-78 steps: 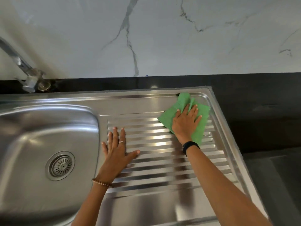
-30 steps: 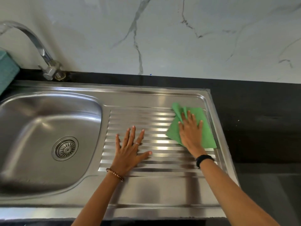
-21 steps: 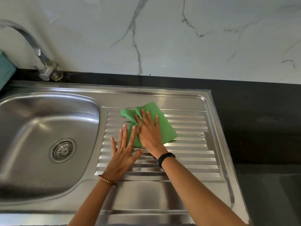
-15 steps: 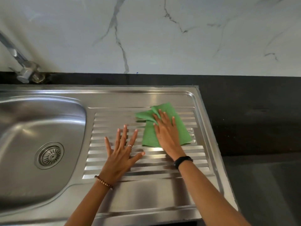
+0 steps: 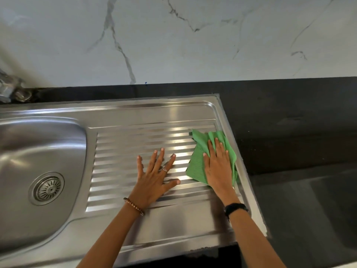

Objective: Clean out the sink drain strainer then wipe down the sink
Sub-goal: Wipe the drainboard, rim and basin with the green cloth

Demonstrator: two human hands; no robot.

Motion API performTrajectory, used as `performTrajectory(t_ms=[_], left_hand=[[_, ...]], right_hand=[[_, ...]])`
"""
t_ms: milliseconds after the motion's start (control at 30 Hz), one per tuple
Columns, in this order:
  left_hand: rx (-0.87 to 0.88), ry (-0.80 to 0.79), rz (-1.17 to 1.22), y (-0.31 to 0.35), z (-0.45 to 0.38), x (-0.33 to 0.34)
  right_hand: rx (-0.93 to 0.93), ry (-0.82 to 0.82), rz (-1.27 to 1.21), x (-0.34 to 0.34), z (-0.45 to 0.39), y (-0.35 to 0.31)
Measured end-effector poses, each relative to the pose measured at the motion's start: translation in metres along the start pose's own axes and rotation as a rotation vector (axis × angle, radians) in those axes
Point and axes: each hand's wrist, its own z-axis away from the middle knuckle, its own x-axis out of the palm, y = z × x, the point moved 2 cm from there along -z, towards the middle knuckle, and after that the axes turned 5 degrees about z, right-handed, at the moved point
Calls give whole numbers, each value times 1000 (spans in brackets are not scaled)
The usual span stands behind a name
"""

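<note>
I am noting the right hand point(image 5: 218, 167), fingers flat and together, sweeping the green cloth point(image 5: 199, 163) back from mid-drainboard to the sink's point(image 5: 154, 111) right edge. Left hand point(image 5: 154, 176) staying splayed, bracing. Strainer point(image 5: 48, 188) seated; wiping ongoing.

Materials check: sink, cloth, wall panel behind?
Sink: looks like stainless steel, brushed satin finish; it shows streaky highlights and pressed ridges.
Cloth: green woven fabric, possibly microfibre; matte, fine ribbing, soft folds.
Wall: white marble or marble-look slab, smooth with grey veins; cannot tell which.
</note>
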Motion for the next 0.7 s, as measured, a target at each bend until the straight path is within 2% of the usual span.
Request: performTrajectory(t_ms=[300, 467, 600, 700], left_hand=[[-52, -61, 140, -7, 4, -2], [-173, -7, 204, -44, 48, -8], [-339, -12, 176, -79, 96, -8], [-478, 50, 248, -91, 111, -7]], right_hand=[[2, 25, 0, -5, -47, -11], [70, 83, 29, -1, -32, -21], [140, 104, 70, 10, -23, -59], [104, 84, 61, 19, -17, -100]])
